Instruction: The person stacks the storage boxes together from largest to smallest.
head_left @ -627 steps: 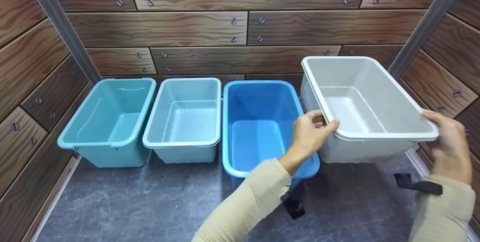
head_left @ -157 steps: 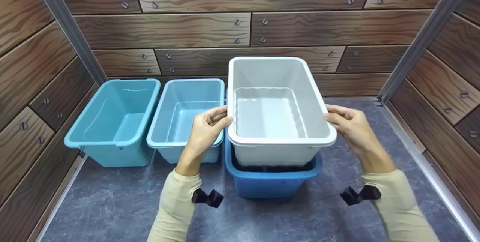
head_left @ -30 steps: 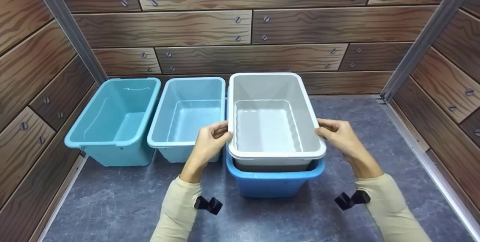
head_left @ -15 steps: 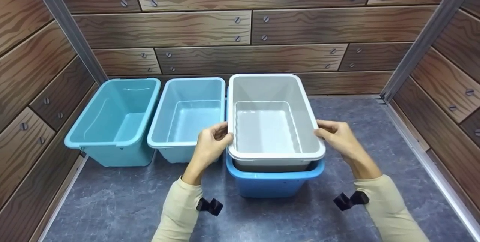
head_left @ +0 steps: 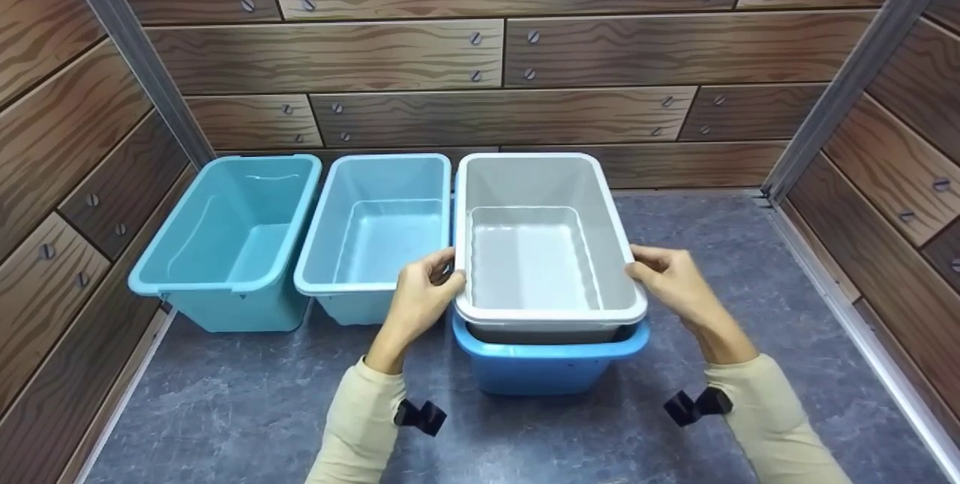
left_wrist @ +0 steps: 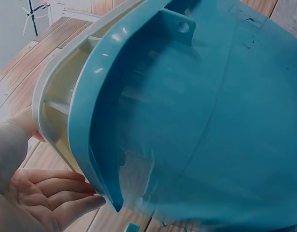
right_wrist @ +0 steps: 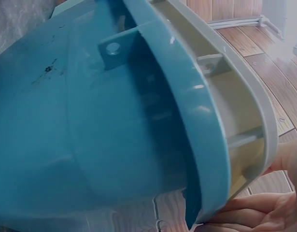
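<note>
Head view: grey bin (head_left: 532,259) just toward three o'clock of centre, nested partway inside the blue bin (head_left: 551,373), with grey rim above blue and blue front wall exposed at six o'clock. Left hand (head_left: 420,295) at eight o'clock on the grey rim, thumb on top, fingers curled underneath, nearly closed in a pinch; right hand (head_left: 677,290) at four o'clock, in a mirrored pinch on the same rim. Cannot tell how much weight rests on the fingers.

For a clean seating, probably best to lower both sides evenly, rims parallel, and slip fingers out before the gap narrows; press lightly, lest the bins wedge.

Smooth, glossy, seemingly stiff plastic throughout: tapered walls, rounded corners, broad lips. Beneath the grey lip, short ribs (right_wrist: 247,137); beneath the blue one, a tab (right_wrist: 125,48) with a round hole. Toward nine o'clock, light-blue bin (head_left: 382,244), then teal bin (head_left: 225,244); below, a dark marbled surface (head_left: 225,409); at twelve o'clock, wood-print wall (head_left: 420,56).
</note>
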A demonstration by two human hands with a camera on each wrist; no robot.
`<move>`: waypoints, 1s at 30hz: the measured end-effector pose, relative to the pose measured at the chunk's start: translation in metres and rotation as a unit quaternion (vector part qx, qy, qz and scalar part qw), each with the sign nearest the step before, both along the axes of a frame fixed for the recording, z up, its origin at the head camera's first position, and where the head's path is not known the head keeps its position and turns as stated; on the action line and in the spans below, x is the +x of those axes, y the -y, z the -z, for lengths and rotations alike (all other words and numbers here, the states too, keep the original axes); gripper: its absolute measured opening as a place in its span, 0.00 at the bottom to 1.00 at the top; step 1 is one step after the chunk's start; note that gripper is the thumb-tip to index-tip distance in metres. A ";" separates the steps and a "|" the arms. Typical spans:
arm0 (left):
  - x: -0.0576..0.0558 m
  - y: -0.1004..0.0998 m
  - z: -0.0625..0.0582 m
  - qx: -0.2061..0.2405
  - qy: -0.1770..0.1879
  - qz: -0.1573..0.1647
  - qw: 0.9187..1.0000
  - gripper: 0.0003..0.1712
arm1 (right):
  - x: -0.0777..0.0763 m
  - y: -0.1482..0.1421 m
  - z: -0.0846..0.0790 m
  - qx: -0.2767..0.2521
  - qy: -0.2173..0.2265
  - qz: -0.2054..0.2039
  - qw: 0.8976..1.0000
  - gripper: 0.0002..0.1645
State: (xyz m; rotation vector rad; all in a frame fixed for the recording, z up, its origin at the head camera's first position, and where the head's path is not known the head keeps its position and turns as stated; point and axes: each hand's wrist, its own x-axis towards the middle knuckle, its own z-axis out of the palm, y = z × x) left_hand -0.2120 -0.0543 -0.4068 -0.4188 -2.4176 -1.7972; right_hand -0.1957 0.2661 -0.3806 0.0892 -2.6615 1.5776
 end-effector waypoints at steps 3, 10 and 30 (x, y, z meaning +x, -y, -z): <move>0.001 0.000 0.002 -0.007 -0.007 -0.001 1.000 0.26 | 0.001 0.001 0.002 0.009 -0.007 -0.001 1.000 0.26; 0.002 0.000 0.006 -0.017 -0.006 0.002 1.000 0.28 | 0.001 0.004 0.007 0.033 -0.010 0.014 0.999 0.27; 0.005 -0.001 0.013 -0.042 -0.024 0.014 0.999 0.29 | 0.003 0.008 0.016 0.065 -0.031 0.042 0.997 0.25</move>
